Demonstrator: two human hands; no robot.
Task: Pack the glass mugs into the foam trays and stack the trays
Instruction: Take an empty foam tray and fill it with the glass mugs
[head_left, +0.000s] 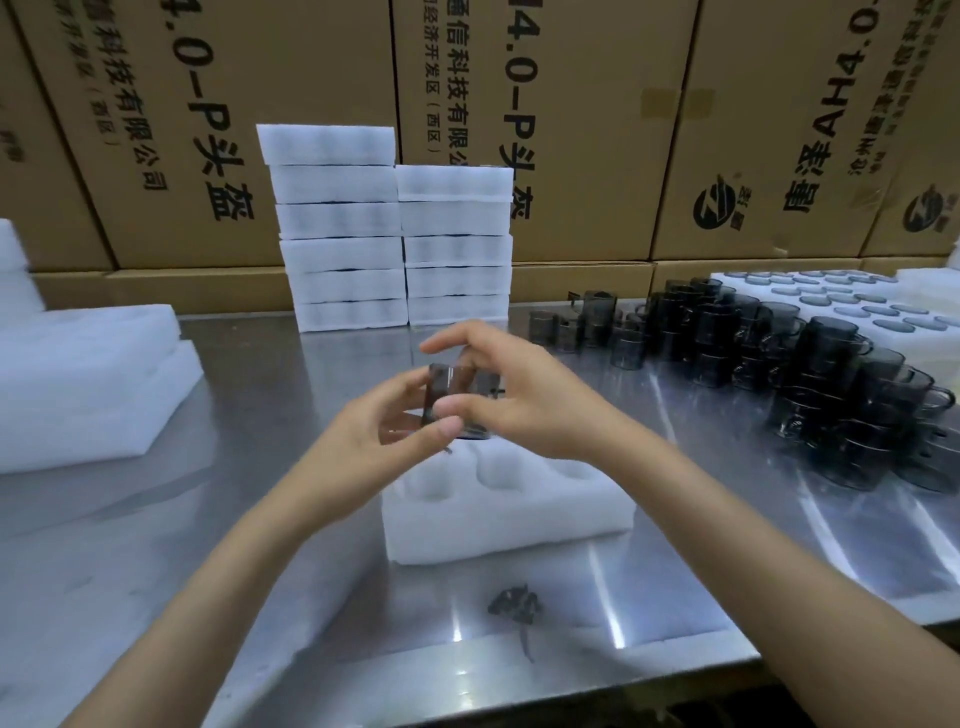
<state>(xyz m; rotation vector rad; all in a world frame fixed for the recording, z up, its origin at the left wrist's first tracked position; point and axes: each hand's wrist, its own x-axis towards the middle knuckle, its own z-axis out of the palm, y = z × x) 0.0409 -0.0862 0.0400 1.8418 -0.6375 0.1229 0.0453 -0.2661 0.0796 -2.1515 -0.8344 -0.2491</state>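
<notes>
Both bare forearms reach forward and meet; left hand (387, 415) and right hand (511, 397) each pinch with curled fingers, thumbs nearly touching

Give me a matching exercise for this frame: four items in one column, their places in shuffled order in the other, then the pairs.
1. held mug
2. open foam tray
3. stacked foam trays
4. loose mugs

A. far side of the table, against the cartons
B. between both hands, above the tray
C. in rows on the table's right side
D. on the table, nearest the person

Pairs: 1-B, 2-D, 3-A, 4-C
</notes>
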